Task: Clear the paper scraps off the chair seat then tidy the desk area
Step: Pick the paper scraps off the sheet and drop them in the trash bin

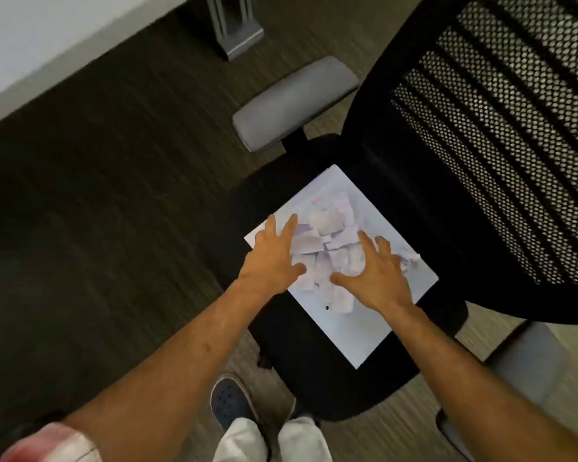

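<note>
A black office chair seat carries a large white sheet of paper. On the sheet lies a pile of several torn white paper scraps. My left hand spreads flat over the left side of the pile, fingers apart. My right hand spreads over the right side, fingers apart, palm down on the scraps. Neither hand visibly grips anything. Both forearms reach in from the bottom of the view.
The chair's black mesh backrest rises at the right. Grey armrests sit at the upper middle and lower right. A white desk top and its grey leg stand at the top left. My shoe is on the brown carpet.
</note>
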`<state>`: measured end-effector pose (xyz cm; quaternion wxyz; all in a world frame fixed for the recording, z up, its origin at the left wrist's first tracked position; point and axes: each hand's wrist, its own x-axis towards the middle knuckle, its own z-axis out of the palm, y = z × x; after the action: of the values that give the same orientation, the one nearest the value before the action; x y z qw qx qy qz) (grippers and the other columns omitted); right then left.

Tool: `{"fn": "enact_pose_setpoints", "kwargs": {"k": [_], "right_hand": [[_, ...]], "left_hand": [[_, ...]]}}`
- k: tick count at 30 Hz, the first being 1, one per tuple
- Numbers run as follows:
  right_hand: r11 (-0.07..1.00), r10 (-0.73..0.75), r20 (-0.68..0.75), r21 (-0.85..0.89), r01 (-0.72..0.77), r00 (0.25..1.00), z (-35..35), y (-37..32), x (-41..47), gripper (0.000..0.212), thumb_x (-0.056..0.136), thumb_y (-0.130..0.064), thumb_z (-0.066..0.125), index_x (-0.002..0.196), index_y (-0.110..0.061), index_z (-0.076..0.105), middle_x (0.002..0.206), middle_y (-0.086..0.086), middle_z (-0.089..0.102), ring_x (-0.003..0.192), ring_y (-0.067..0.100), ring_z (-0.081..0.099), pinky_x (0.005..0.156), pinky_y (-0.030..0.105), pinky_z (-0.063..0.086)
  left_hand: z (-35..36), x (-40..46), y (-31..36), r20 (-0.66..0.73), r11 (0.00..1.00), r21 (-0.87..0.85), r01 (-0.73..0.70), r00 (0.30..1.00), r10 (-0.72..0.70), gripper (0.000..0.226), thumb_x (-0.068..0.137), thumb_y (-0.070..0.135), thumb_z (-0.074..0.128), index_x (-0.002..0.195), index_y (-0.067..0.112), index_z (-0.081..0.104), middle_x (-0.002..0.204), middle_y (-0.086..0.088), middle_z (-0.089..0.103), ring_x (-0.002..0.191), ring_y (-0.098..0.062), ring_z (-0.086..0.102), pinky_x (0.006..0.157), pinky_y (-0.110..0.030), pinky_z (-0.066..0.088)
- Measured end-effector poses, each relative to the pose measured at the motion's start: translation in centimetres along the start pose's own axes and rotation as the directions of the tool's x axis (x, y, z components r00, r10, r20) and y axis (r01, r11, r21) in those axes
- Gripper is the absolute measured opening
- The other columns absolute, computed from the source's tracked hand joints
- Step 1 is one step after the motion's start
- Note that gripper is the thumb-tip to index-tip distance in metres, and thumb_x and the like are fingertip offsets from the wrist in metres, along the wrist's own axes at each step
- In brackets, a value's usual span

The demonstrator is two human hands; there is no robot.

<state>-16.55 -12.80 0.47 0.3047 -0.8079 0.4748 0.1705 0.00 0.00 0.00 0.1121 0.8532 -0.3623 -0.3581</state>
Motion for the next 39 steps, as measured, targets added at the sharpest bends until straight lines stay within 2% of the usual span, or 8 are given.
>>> {"fn": "enact_pose_setpoints", "kwargs": {"k": [7,13,18,20,23,29,32,39], "right_hand": [[0.997,0.022,-0.05,-0.072,-0.025,0.998,3.7,-0.6,0.9,0.106,0.071,-0.061,0.077,0.154,-0.034,0.017,0.158,0.005,0.019,0.13,0.037,0.038,0.087,0.046,0.053],[0.999,-0.039,-0.106,-0.019,0.037,0.994,4.3,-0.2,1.3,0.075,0.086,-0.028,0.072,0.149,-0.029,0.031,0.15,0.006,0.033,0.118,0.032,0.045,0.08,0.04,0.052],[0.99,-0.101,-0.167,0.085,0.117,0.981,3.4,0.3,1.7,0.045,0.092,-0.015,0.066,0.135,-0.021,0.051,0.141,0.007,0.046,0.114,0.031,0.055,0.087,0.039,0.055],[0.972,-0.106,-0.2,0.188,0.144,0.974,2.8,0.6,1.7,0.03,0.093,-0.013,0.063,0.122,-0.017,0.059,0.132,0.006,0.053,0.108,0.027,0.059,0.081,0.029,0.054],[0.954,-0.11,-0.235,0.249,0.169,0.966,2.0,1.0,1.4,0.012,0.093,-0.012,0.06,0.104,-0.016,0.064,0.114,0.004,0.06,0.093,0.014,0.057,0.066,0.006,0.04],[0.965,-0.111,-0.185,0.217,0.151,0.976,-0.7,1.0,0.6,0.025,0.091,-0.002,0.062,0.112,-0.016,0.064,0.119,0.004,0.056,0.093,0.012,0.056,0.077,0.02,0.046],[0.967,-0.108,-0.201,0.207,0.15,0.974,-2.3,0.8,-0.1,0.021,0.089,-0.001,0.065,0.105,-0.013,0.067,0.117,0.005,0.058,0.092,0.013,0.056,0.073,0.014,0.042],[0.952,-0.062,-0.287,0.271,0.143,0.956,-5.6,0.3,-2.3,0.024,0.085,-0.002,0.067,0.104,-0.016,0.07,0.107,0.001,0.054,0.095,0.019,0.057,0.068,0.014,0.041]], "left_hand": [[2.4,2.0,0.6,-0.079,0.999,0.006,-0.032,0.996,0.032,0.086,0.09,0.017,0.069,0.155,0.035,0.016,0.162,-0.01,0.014,0.137,-0.032,0.033,0.098,-0.044,0.047],[3.3,3.4,1.2,-0.124,0.998,-0.044,-0.04,0.992,0.034,0.064,0.092,0.014,0.065,0.147,0.028,0.037,0.14,-0.008,0.038,0.115,-0.029,0.051,0.094,-0.042,0.052],[3.4,3.7,1.2,-0.183,0.994,-0.099,-0.037,0.983,0.018,0.049,0.093,0.023,0.067,0.138,0.027,0.048,0.124,-0.005,0.047,0.103,-0.024,0.056,0.086,-0.035,0.051],[2.9,3.4,1.2,-0.204,0.992,-0.124,-0.035,0.979,0.009,0.045,0.092,0.023,0.067,0.135,0.026,0.051,0.125,-0.005,0.048,0.104,-0.024,0.057,0.086,-0.034,0.051],[2.0,2.7,1.5,-0.239,0.99,-0.137,-0.038,0.971,0.004,0.041,0.092,0.021,0.068,0.129,0.025,0.053,0.123,-0.004,0.048,0.103,-0.023,0.058,0.083,-0.033,0.053],[-0.6,0.3,1.7,-0.29,0.985,-0.172,-0.006,0.956,-0.045,0.04,0.091,0.022,0.07,0.127,0.023,0.053,0.125,-0.005,0.049,0.108,-0.022,0.059,0.087,-0.034,0.055],[-2.0,-1.4,1.5,-0.314,0.984,-0.176,0.035,0.945,-0.09,0.041,0.091,0.023,0.071,0.127,0.024,0.051,0.124,-0.004,0.049,0.106,-0.021,0.059,0.089,-0.038,0.057],[-4.2,-6.0,0.7,-0.412,0.961,-0.265,0.08,0.892,-0.188,0.037,0.091,0.024,0.069,0.122,0.028,0.049,0.115,0.0,0.047,0.094,-0.018,0.057,0.076,-0.035,0.056]]}}
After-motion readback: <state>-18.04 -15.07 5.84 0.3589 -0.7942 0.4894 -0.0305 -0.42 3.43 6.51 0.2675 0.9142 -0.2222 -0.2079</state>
